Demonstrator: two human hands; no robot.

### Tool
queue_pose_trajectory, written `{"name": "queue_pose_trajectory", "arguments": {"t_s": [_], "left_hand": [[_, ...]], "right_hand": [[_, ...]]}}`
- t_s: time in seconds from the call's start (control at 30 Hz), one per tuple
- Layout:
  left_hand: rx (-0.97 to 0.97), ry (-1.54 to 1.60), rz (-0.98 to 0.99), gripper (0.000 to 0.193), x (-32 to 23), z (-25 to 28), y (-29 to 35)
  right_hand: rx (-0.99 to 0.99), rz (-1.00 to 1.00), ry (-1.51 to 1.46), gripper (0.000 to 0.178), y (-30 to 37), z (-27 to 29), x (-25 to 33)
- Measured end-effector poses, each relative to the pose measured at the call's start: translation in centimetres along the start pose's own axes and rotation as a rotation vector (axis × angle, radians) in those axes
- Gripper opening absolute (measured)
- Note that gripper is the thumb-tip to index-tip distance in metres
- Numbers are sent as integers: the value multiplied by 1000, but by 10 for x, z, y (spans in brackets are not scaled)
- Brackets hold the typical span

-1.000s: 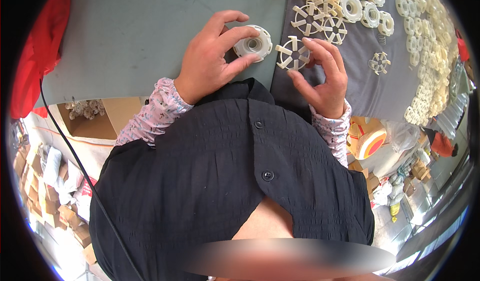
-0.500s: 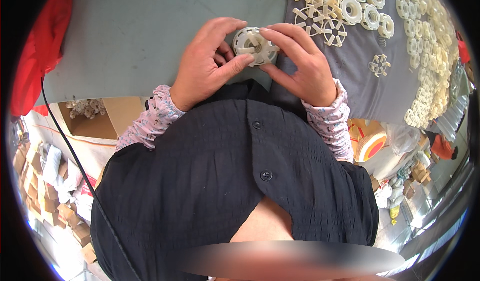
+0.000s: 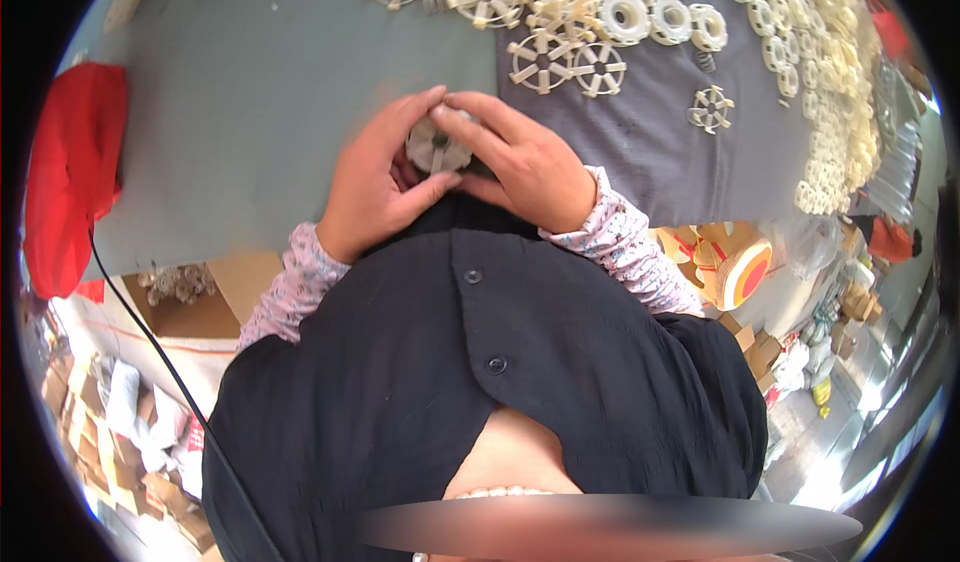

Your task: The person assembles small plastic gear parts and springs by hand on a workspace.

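Between my two hands is a round off-white plastic part [image 3: 436, 150] with a pale spoked piece on its top, held just above the table's near edge. My left hand [image 3: 372, 177] wraps its left side, thumb along the near rim and fingers at the far rim. From the right, my right hand [image 3: 530, 167] curls over it, its fingertips meeting the left ones at the far side and its thumb tucked low. Both hands are closed on the part, and much of its rim is hidden under the fingers.
White rings [image 3: 622, 18] and spoked pieces [image 3: 542, 62] lie far right of my hands. A lone spoked piece [image 3: 711, 110] sits near a small spring [image 3: 706, 62]. Many assembled parts [image 3: 835, 112] line the right edge. Left are a red cloth [image 3: 75, 172] and an open carton [image 3: 190, 317].
My fingers have closed further around the part, now covering more of its rim. The whole view has shifted, so the table's things appear further left.
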State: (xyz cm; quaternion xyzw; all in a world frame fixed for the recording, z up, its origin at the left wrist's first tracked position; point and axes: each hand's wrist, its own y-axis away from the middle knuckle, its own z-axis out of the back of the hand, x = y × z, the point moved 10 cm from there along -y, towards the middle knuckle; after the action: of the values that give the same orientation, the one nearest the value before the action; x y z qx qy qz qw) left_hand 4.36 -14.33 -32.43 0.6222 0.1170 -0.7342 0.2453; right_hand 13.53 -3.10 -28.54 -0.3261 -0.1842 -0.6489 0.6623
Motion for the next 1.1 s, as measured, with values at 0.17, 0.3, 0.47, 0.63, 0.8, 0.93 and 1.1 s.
{"name": "queue_pose_trajectory", "arguments": {"t_s": [0.17,0.3,0.47,0.63,0.8,0.93,1.1], "left_hand": [[-301,-195,158,60,44,83,-6],[-592,-715,-226,58,-38,91,-23],[-89,-592,-536,56,-68,-57,-69],[-30,-641,-520,54,-51,-45,-77],[-192,-654,-439,40,-30,8,-71],[-196,-581,-496,43,-65,-19,-77],[28,-531,-549,48,-51,-45,-87]], "right_hand": [[-533,-252,180,39,57,98,-51],[-657,-472,164,45,75,139,-118],[-532,-371,301,51,32,130,-129],[-433,-373,131,48,49,115,-117],[-448,-410,-33,18,43,119,-118],[-576,-420,239,21,-1,141,-148],[-476,-406,259,20,-22,135,-158]]}}
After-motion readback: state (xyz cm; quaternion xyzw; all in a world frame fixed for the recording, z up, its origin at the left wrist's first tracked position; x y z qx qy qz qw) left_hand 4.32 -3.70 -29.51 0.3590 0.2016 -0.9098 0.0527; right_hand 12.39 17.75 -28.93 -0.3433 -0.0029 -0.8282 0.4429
